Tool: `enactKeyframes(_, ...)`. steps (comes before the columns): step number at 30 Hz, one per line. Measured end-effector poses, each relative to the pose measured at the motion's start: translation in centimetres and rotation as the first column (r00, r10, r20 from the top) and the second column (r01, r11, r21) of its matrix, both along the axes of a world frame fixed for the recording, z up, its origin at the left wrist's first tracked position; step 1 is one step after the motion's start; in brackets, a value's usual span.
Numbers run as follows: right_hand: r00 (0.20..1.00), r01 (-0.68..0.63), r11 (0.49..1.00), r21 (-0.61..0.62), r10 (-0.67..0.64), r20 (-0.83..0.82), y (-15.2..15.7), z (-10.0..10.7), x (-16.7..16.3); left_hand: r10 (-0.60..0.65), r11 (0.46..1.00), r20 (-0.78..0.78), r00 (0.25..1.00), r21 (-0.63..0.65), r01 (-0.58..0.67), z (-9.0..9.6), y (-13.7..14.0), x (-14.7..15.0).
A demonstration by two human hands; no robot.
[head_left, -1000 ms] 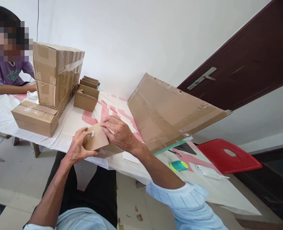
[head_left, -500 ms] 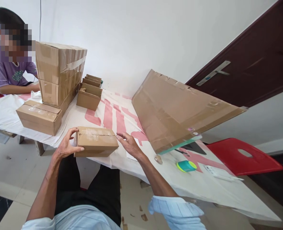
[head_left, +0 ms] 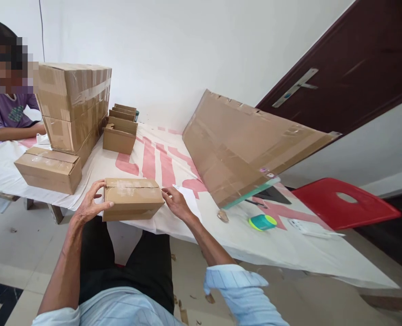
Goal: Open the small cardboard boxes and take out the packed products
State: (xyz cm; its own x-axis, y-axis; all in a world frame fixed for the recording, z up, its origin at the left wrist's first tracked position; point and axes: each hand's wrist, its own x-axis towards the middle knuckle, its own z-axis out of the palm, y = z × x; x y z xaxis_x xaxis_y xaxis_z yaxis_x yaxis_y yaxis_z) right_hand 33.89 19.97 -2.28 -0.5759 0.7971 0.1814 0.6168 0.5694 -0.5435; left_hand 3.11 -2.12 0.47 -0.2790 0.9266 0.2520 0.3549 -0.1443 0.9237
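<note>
A closed cardboard box (head_left: 133, 198) with tape along its top seam sits at the table's front edge, right before my body. My left hand (head_left: 91, 204) grips its left end, the thumb on the front side and the fingers behind the upper corner. At the opposite end, the bent fingertips of my right hand (head_left: 176, 203) press against the box's right edge. Partly under my right hand lies a white sheet of paper (head_left: 191, 199). Another closed cardboard box (head_left: 47, 171) rests on the table to the left.
Large taped cartons (head_left: 80, 102) stand at the back left, beside open cardboard boxes (head_left: 119, 138). A person (head_left: 12, 111) sits beyond them. A big cardboard panel (head_left: 228, 149) leans on the right. Nearby are a teal tape roll (head_left: 262, 222), a white power strip (head_left: 309, 228) and a red chair (head_left: 346, 203).
The view has turned slightly right, so most things appear farther left. My right hand's fingers have drawn in more closely at the box's right end. The box stays between my hands.
</note>
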Motion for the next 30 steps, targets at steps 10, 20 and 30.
enactKeyframes(10,0.969,0.076,0.996,0.041,-0.084,0.233,0.9,-3.8,-2.4,0.035,0.999,-0.018,0.999,0.004,-0.035,0.1,0.3,0.4)
enactKeyframes(20,0.953,0.29,0.953,0.082,-0.28,-0.116,1.1,0.5,-0.8,0.017,1.0,0.023,1.0,0.026,-0.018,-0.3,0.3,1.0)
enactKeyframes(30,0.885,-0.281,0.96,-0.009,0.256,-0.388,-5.2,12.7,-4.6,0.023,1.0,0.027,0.999,0.009,-0.024,0.5,-0.1,1.6)
